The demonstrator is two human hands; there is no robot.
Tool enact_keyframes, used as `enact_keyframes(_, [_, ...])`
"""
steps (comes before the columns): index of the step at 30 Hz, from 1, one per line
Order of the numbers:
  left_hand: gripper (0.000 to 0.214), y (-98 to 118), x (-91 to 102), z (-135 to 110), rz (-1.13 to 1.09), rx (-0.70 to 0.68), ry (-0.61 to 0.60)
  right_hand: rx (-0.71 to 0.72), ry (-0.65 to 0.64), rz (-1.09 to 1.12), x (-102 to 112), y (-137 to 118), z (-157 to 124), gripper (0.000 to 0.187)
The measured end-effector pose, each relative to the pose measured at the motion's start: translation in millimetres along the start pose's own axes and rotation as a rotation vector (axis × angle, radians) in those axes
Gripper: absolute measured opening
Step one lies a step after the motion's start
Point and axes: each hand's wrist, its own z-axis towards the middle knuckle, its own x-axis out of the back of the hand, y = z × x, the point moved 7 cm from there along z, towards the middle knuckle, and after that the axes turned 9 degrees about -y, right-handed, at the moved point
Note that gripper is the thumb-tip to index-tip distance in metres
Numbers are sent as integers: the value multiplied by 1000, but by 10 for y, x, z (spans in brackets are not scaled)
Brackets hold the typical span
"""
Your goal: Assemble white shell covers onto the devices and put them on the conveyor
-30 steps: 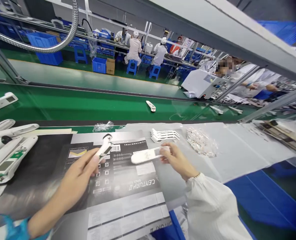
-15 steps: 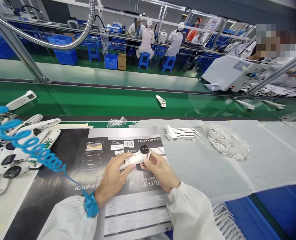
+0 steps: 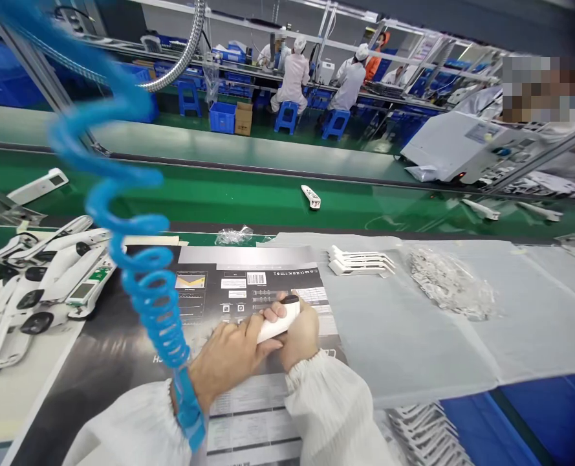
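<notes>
Both my hands close round a white handheld device with a dark tip, low over a dark printed sheet. My left hand lies along its left side with the thumb pressed on top. My right hand wraps the far end. A blue coiled cord rises from a blue strap on my left wrist. A stack of white plastic covers sits beyond my hands, beside a pile of small clear parts.
Several white device bodies lie at the left. A green conveyor runs behind the bench, carrying single devices. A white machine stands at the right. People in white coats sit at a far line.
My hands have drawn closer to me and gripped the device more tightly, the right hand now wrapped round its end. The blue cord has swung up across the view.
</notes>
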Motion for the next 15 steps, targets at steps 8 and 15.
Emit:
enact_keyframes(8, [46,-230,404,-170,-328,51,387,-19,-395,-286,-236,117,-142,42])
enact_keyframes(15, [42,-145,367,-140,-440,66,409,-4,-334,-446,-241,228,-123,47])
